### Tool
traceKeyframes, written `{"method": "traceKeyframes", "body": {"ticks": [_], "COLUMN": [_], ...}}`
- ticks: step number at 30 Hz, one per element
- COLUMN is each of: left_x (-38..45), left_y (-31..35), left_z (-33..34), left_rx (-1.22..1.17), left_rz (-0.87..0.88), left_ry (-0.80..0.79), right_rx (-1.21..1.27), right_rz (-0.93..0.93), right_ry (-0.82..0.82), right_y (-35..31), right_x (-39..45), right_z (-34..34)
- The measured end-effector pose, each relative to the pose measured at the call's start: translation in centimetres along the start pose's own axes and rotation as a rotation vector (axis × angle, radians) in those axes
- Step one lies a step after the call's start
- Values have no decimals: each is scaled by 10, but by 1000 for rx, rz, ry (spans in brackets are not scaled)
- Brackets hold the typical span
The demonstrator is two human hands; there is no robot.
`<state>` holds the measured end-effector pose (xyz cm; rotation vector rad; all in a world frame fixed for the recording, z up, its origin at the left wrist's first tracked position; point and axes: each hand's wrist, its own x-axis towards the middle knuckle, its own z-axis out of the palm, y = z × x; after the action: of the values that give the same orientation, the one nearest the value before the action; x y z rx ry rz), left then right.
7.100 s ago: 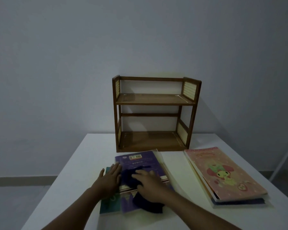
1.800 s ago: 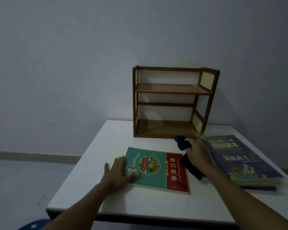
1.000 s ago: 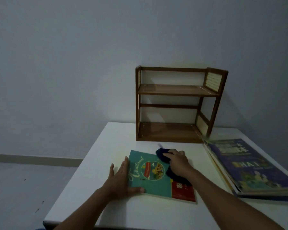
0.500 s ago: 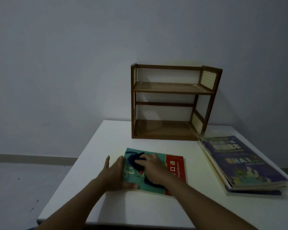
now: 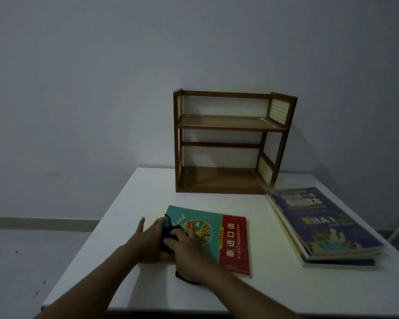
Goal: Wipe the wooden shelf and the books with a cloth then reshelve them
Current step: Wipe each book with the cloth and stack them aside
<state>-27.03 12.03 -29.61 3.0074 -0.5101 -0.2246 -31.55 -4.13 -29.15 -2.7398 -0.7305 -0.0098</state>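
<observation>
The right hand (image 5: 186, 246) is curling over a dark blue cloth (image 5: 167, 236), pressing the soft wad onto the glossy teal-and-red book (image 5: 226, 240). The left hand (image 5: 148, 237) is lying flat, fingers straight, steadying the book's near-left edge on the white table (image 5: 274, 295). Far behind, the wooden shelf (image 5: 230, 125) is standing bare, flat books (image 5: 320, 224) stacked right
</observation>
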Motion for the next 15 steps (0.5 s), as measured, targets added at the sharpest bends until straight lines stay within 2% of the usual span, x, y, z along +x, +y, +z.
{"method": "traceKeyframes", "body": {"ticks": [4,9,12,15], "left_x": [-3,0,0,-1], "left_y": [4,-3,3,11], "left_z": [-3,2,-2,-14], "left_rx": [-56,-117,-45,114], "left_rz": [-11,-17,9,82], "left_ry": [-22,-31,-43,-20], "right_rx": [10,-86,-66,-69], "right_rz": [79,436,570,573], "right_ry": [-31,88,52,55], "right_y": [48,123,133,133], "right_x": [-5,-34,-43,-41], "right_z": [-19,-50,-52,-48]}}
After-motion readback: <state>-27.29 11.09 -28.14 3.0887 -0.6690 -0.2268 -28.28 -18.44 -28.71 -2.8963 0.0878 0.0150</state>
